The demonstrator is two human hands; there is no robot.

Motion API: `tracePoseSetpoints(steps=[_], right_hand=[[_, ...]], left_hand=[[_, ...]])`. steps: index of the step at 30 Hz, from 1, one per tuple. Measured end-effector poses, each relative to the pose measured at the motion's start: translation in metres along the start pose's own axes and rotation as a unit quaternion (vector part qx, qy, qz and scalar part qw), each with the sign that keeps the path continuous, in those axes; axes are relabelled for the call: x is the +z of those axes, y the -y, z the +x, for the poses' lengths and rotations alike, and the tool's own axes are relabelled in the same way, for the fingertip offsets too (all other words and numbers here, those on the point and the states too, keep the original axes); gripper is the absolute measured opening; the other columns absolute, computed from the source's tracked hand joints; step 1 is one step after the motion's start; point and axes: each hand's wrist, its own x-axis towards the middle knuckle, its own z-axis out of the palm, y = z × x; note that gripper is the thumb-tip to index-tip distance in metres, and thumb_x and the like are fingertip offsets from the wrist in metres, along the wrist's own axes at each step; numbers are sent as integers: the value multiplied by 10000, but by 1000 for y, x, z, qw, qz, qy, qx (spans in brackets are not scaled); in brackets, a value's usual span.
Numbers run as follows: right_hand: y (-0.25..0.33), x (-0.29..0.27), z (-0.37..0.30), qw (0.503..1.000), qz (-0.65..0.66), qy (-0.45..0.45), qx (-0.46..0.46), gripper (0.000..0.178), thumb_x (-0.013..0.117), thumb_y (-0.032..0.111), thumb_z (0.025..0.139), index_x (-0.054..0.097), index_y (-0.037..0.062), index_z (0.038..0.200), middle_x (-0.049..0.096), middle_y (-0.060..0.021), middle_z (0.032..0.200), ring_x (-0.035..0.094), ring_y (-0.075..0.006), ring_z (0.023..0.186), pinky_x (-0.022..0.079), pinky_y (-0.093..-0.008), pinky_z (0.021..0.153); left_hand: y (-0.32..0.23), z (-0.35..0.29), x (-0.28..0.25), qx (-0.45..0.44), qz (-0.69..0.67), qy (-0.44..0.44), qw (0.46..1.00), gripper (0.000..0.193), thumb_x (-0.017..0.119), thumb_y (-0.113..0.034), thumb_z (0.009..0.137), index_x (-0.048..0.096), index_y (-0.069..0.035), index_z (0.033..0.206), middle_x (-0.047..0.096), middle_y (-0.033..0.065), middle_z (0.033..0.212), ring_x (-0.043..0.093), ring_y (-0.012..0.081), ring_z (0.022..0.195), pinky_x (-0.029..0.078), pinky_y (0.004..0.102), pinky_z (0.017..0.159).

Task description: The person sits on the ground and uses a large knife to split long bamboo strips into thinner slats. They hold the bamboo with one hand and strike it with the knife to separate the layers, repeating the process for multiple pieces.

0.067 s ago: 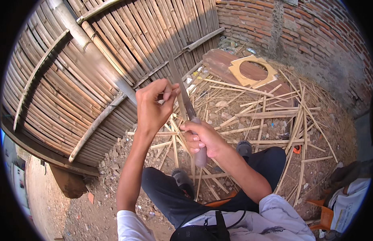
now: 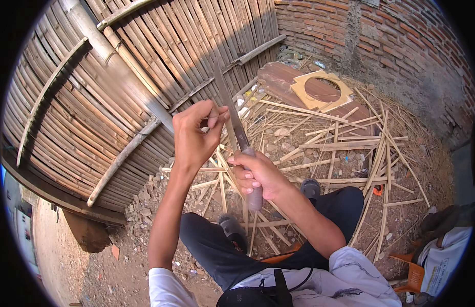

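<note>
My right hand point(image 2: 258, 176) is wrapped round the greyish handle point(image 2: 255, 199) of a large knife. Its long, dark blade point(image 2: 236, 123) points up and away from me, tilting a little left. My left hand point(image 2: 199, 130) is closed in a pinch just left of the blade, wrist bent. A thin, pale bamboo strip point(image 2: 231, 135) runs alongside the blade, its upper part at my left fingertips, which appear to pinch it. Where the strip passes my right hand, it is partly hidden.
Many loose bamboo strips point(image 2: 340, 146) litter the stony ground ahead and right. A frame with a round hole point(image 2: 299, 92) lies on a brown board point(image 2: 273, 77). A bamboo-slat wall point(image 2: 130, 82) rises left, a brick wall point(image 2: 396, 41) right. An orange object point(image 2: 415, 276) lies lower right.
The knife has shifted slightly upward in my right hand's grip, its blade reaching a bit farther away. My left hand stays in nearly the same place.
</note>
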Motion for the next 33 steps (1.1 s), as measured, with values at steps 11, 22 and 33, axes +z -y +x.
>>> tracePoseSetpoints(steps=[11,22,33], right_hand=[[-107,-67,37,987,35,-110,116,243,597,139,987,462,152,785,364,66,541,280,-63,389,279,-283,400],[-69,-38,20,998,26,-34,47,203,602,128,960,471,146,806,363,66,550,281,-56,392,273,-274,395],[-114,-53,33,995,-27,-82,49,151,611,145,931,494,125,838,376,50,569,305,-70,397,304,-283,392]], left_hand=[[6,4,-5,17,25,-18,999,331,721,89,833,429,43,685,554,123,669,784,283,903,569,333,670],[18,1,-10,-18,-14,12,1000,376,708,95,857,408,-23,665,621,46,706,768,228,1009,603,310,680],[26,0,-22,-57,1,-12,998,331,704,63,885,434,-22,712,648,69,773,751,206,1019,619,330,782]])
